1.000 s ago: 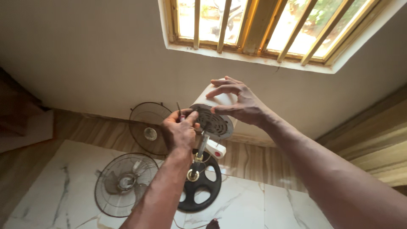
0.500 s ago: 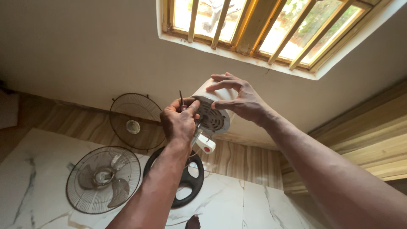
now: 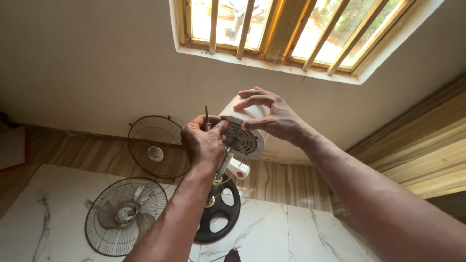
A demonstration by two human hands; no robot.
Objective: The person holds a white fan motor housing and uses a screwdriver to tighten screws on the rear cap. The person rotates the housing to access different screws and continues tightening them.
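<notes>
Fan motor housing (image 3: pixel 242 109): white shell, grey slotted cover (image 3: pixel 241 138). Below it, white switch box (image 3: pixel 238 169) with red button. Black round base (image 3: pixel 219 213) below that. Left of housing: dark wire grilles (image 3: pixel 156 145). Floor (image 3: pixel 272 233): white marble, grey veins. Window bars (image 3: pixel 272 24): yellow-brown.

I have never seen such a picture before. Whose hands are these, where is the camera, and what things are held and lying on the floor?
The camera sits on a person's head, so the two bare arms are that person's own. The right hand steadies a white fan motor housing with a grey vented cover. The left hand grips a thin tool, probably a screwdriver, against it. Below, on the marble-patterned floor, lie a fan guard with blades and the black round base. Another wire guard leans on the wall under a barred window.
</notes>
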